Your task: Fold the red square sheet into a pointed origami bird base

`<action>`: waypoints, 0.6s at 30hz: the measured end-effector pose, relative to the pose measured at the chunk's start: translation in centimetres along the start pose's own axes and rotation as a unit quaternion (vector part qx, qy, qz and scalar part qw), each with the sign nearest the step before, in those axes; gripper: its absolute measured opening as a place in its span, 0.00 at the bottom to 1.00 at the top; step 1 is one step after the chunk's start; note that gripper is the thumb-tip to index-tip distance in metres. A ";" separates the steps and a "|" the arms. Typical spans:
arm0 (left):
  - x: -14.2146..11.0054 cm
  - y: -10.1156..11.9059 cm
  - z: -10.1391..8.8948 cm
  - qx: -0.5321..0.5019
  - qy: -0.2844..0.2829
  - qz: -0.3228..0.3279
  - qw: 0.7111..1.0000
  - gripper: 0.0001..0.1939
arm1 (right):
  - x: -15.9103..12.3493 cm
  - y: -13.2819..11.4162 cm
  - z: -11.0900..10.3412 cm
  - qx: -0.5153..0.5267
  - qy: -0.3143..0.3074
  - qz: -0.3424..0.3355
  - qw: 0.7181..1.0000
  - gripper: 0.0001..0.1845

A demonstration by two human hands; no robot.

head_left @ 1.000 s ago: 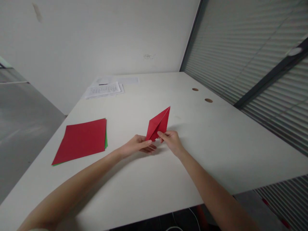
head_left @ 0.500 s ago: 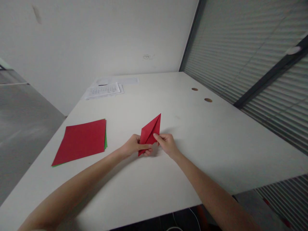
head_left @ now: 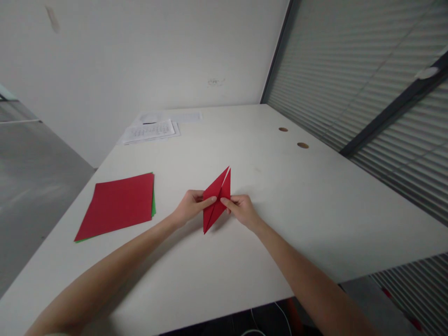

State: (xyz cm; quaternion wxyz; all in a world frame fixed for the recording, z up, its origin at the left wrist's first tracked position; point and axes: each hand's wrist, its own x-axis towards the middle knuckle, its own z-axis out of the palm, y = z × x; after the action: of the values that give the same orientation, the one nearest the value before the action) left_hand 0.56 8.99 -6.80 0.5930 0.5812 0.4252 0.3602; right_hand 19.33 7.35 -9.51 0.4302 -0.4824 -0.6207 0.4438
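Observation:
Between my two hands is a folded piece of red paper [head_left: 213,190], shaped like a slim diamond. A narrow slit parts its upper point, and a crease runs down towards the lower point. My left hand [head_left: 191,205] pinches the left edge, thumb lying across the front. On the right edge, my right hand [head_left: 242,210] grips it the same way, its thumb tip close to the left one. The fingers behind the paper are mostly hidden. The paper is tilted and held just over the white table [head_left: 196,275].
To the left lies a stack of square red sheets [head_left: 119,203] with a green edge [head_left: 153,205] showing beneath. Printed white papers [head_left: 150,131] rest at the far left. Two round holes [head_left: 303,145] pierce the tabletop near the window blinds [head_left: 336,84] on the right.
My left thumb has moved up from the paper's lower part to its middle. The paper has turned to face me more, its lower point now uncovered, and a slit shows at the top.

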 end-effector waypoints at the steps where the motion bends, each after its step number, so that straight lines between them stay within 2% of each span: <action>1: 0.1 -0.1 -0.1 -0.002 0.002 0.003 1.000 0.25 | 0.0 0.0 0.0 0.000 -0.004 0.000 1.000 0.29; 7: 0.0 0.0 -0.4 -0.006 -0.019 -0.035 0.999 0.25 | -0.3 -0.5 0.0 0.018 -0.023 0.007 1.000 0.28; 12: -0.1 0.3 -0.2 -0.010 -0.017 -0.030 0.999 0.25 | -0.2 -0.5 -0.3 -0.002 -0.011 0.002 1.000 0.30; 18: -0.1 0.3 -0.4 -0.030 -0.030 -0.031 0.999 0.25 | -0.3 -0.5 -0.1 -0.004 -0.034 0.008 0.999 0.30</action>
State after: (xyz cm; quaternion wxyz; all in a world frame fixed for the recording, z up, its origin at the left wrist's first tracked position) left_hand 0.20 9.03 -6.43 0.6335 0.5600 0.4140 0.3371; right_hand 19.39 7.00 -8.99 0.4030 -0.4738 -0.6330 0.4609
